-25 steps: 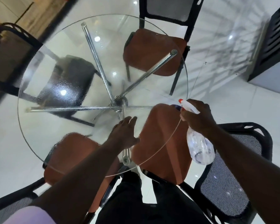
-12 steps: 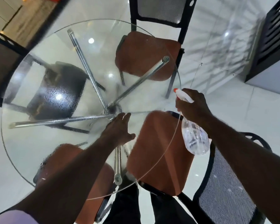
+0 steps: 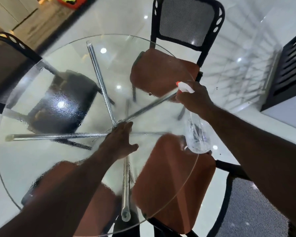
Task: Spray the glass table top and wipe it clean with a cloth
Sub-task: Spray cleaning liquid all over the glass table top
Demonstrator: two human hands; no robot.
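Has swung the bottle (image 3: 197,134) up and across since a second back, away from the near seat (image 3: 169,177) and toward the far chair (image 3: 186,21), leaving the right hand (image 3: 194,98) above the rim of the top (image 3: 32,159). Grips the neck tight, fingers wrapped under the white trigger head, orange nozzle (image 3: 178,83) poking out just past the knuckles and aimed inward. Hangs the clear body down below the fist, slanted, a little liquid low in it. Keeps the left hand (image 3: 119,142) flat on the glass, fingers straight, holding nothing, well inboard of the bottle, right where the chrome legs (image 3: 99,79) meet.

Already beaded with droplets on the side far from the bottle; looks drier just under it. Best to squeeze in short bursts here, sweep the nozzle across that dry patch, stay close to keep mist off the seats, and lift the flat palm clear before spraying toward it.

Cannot find a cloth anywhere. Cannot see the trigger finger, buried behind the knuckles. Loses both arms at the bottom edge, and blurs the leg joint under the left fingers
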